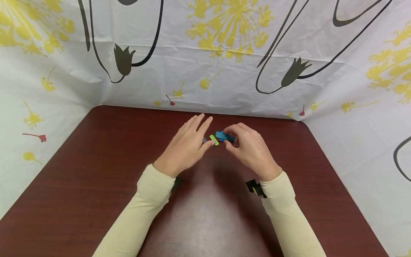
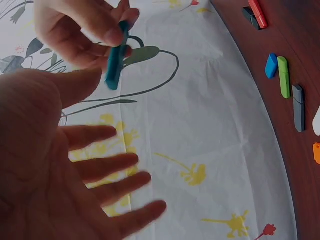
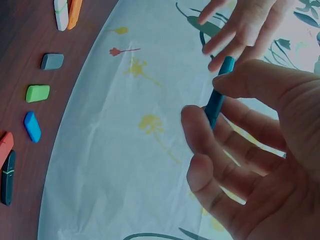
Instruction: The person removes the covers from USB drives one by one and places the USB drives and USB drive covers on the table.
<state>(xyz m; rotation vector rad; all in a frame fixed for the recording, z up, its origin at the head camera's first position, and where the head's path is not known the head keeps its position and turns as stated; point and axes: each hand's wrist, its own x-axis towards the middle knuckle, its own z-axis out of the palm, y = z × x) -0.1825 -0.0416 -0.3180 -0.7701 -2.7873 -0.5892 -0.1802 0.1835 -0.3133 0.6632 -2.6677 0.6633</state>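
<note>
My right hand (image 1: 250,148) pinches a teal marker (image 3: 215,102) between thumb and fingertips, holding it up above the table. In the right wrist view the marker slants, its upper end close to the other hand's fingers. My left hand (image 1: 186,144) is held over the table to the left with its fingers spread and straight, and nothing is in it. Between the hands, on the table, lie a green marker (image 2: 283,76), a blue marker (image 2: 271,65) and a grey marker (image 2: 298,107). The head view shows the blue one partly hidden behind the teal one.
More markers lie on the dark red-brown table (image 1: 96,171): a red one (image 2: 258,12), a black one (image 3: 7,178), a white one (image 3: 61,14) and an orange one (image 3: 74,13). A white patterned sheet (image 1: 179,71) hangs around the table's back and sides.
</note>
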